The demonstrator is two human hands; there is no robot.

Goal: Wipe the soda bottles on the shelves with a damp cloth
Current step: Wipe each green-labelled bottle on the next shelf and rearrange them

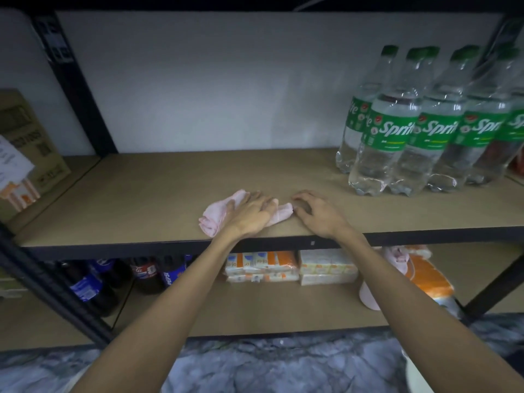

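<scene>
A pink cloth (218, 212) lies crumpled near the front edge of the upper shelf board (158, 182). My left hand (251, 212) lies flat on top of the cloth with straight fingers. My right hand (314, 212) rests on the board just right of the cloth, fingers loosely bent, its fingertips next to the cloth's right end. Several clear Sprite bottles (408, 129) with green caps and labels stand upright in a cluster at the right of the same shelf, apart from both hands.
A cardboard box (31, 143) stands at the left on the neighbouring shelf. On the lower shelf are dark cola and Pepsi bottles (119, 279), tissue packs (292, 266), an orange-white pack (428, 276) and a pink object (368, 296). Black uprights frame the shelf.
</scene>
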